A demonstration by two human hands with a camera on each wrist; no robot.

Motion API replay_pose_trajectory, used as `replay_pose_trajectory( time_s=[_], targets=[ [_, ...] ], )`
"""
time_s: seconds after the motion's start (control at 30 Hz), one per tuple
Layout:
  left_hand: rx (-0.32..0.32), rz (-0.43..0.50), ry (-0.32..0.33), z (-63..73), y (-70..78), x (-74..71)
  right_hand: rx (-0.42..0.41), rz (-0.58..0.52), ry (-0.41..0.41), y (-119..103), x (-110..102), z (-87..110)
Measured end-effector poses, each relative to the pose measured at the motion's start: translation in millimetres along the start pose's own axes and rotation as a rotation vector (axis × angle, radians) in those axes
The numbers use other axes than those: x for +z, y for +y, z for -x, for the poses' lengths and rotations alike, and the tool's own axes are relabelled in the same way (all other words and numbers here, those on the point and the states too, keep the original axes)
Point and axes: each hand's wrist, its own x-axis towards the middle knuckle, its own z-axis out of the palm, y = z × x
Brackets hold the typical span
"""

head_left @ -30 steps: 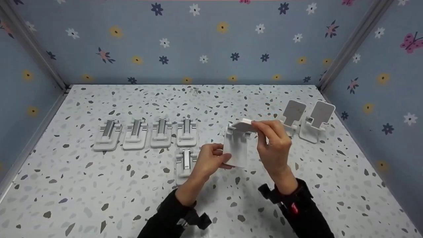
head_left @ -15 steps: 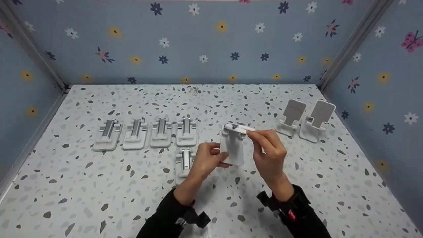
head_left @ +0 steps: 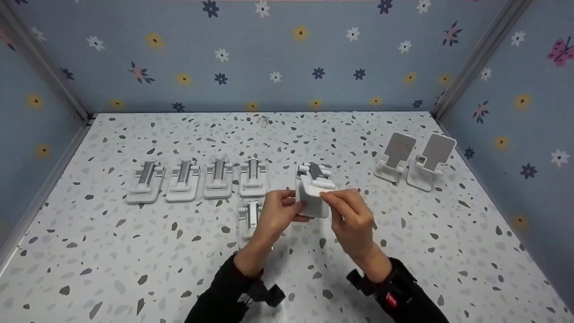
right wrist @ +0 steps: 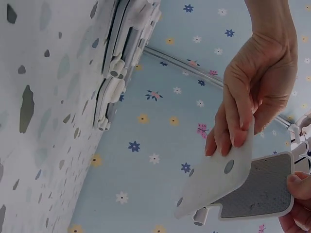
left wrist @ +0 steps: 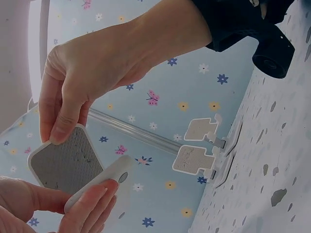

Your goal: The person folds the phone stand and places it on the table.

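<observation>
A speckled table (head_left: 134, 260) bears five folded stands (head_left: 218, 193) across its left half, two unfolded stands (head_left: 437, 154) toward its right; above its middle the left hand (head_left: 276, 215) grips a phone stand (head_left: 314, 189), the right hand (head_left: 353, 220) pinching its edge

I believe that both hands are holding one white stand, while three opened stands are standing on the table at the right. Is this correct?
Not the number: only two opened stands are on the table at the right, as the head view shows. The left hand and the right hand do hold one white stand.
</observation>
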Motion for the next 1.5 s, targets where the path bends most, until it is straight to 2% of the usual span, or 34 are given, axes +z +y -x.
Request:
replay_pose_trajectory(
  time_s=[0.27, 0.47, 0.6, 0.7, 0.87, 1.03, 1.23, 1.5],
  targets=[
    [0.052, 0.002, -0.017, -0.6, 1.7, -2.3, -0.019, 0.009, -0.053, -2, 5, 10.7],
    [0.055, -0.002, -0.001, -1.9, 2.9, -3.4, -0.034, 0.014, -0.082, -4, 7, 15.9],
    [0.049, -0.003, 0.009, -3.6, 2.5, -3.5, -0.020, 0.001, -0.109, -3, 6, 13.9],
    [0.051, -0.002, 0.014, -3.6, 3.0, -3.2, 0.027, -0.024, -0.161, -3, 1, 9.3],
    [0.053, -0.003, 0.011, -1.6, 5.1, -2.9, 0.201, -0.112, -0.253, -2, -12, -4.3],
    [0.047, 0.009, 0.012, -0.1, 8.2, -2.3, 0.405, -0.142, -0.234, 7, -18, -20.3],
    [0.042, 0.008, 0.020, 1.5, 11.5, -1.3, 0.698, -0.256, -0.285, 16, -17, -33.3],
    [0.054, 0.038, 0.016, 1.8, 12.4, -1.4, 1.009, -0.472, -0.435, 39, -10, -25.3]
  ],
)
